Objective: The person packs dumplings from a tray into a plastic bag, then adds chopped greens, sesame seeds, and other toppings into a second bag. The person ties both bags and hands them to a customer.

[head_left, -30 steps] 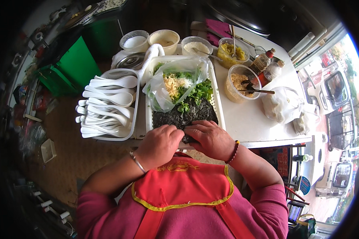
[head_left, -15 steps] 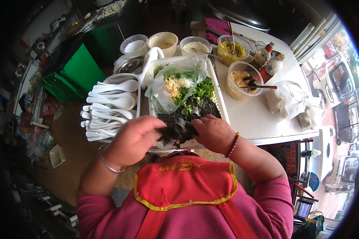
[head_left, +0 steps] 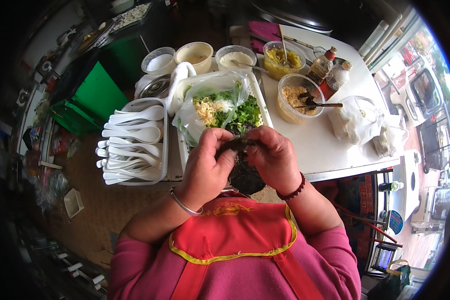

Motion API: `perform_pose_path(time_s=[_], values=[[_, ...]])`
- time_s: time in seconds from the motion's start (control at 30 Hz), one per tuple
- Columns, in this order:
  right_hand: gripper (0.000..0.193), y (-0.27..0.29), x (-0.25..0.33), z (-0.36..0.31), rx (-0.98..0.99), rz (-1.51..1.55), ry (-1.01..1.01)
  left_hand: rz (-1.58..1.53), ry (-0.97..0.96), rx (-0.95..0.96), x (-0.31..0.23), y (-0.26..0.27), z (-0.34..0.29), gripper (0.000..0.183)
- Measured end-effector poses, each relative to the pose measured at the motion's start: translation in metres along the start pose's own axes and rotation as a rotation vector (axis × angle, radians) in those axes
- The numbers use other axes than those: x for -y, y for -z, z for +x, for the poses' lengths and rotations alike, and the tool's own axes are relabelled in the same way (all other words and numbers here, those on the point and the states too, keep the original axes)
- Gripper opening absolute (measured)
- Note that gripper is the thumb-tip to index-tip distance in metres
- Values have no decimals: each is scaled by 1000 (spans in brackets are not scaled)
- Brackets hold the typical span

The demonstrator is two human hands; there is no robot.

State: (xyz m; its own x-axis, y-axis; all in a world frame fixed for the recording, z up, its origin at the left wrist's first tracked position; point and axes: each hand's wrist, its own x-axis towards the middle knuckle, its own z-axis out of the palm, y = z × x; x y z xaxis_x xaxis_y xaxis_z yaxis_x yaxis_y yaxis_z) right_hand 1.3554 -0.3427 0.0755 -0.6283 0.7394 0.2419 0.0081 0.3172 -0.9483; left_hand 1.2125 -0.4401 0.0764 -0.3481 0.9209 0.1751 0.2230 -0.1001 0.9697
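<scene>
Dark dried seaweed [head_left: 246, 176] hangs in front of my apron, near the table's close edge. My left hand [head_left: 207, 160] and my right hand [head_left: 275, 157] pinch its upper part, fingertips nearly meeting. Just beyond my hands lies a white tray [head_left: 266, 102], its near part hidden by them. A clear plastic bag [head_left: 186, 117] sits open in it, with chopped green herbs [head_left: 249, 111], pale yellowish shreds [head_left: 208, 110] and a little white stuff showing. A bit of the dark seaweed also shows in the tray behind my fingers.
White spoons [head_left: 135, 135] fill a bin at left. Tubs stand behind the tray; a yellow-green relish tub [head_left: 285, 62], a tan crumb tub [head_left: 301, 112], two bottles [head_left: 322, 65] and knotted plastic bags [head_left: 357, 120] are at right. A green bin [head_left: 97, 90] stands far left.
Both hands have risen from the tray's near edge and come closer together, with the seaweed now hanging beneath them. The view has shifted slightly.
</scene>
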Motion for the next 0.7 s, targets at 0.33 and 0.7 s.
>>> perform_pose_path(time_s=[0.33, 0.7], values=[[11, 99, -12, 17, -254, -312, -192, -154, 98, -120, -28, 17, 11, 10], [24, 162, -117, 153, 270, -1629, -390, -3, 56, 59, -20, -15, 14, 14]])
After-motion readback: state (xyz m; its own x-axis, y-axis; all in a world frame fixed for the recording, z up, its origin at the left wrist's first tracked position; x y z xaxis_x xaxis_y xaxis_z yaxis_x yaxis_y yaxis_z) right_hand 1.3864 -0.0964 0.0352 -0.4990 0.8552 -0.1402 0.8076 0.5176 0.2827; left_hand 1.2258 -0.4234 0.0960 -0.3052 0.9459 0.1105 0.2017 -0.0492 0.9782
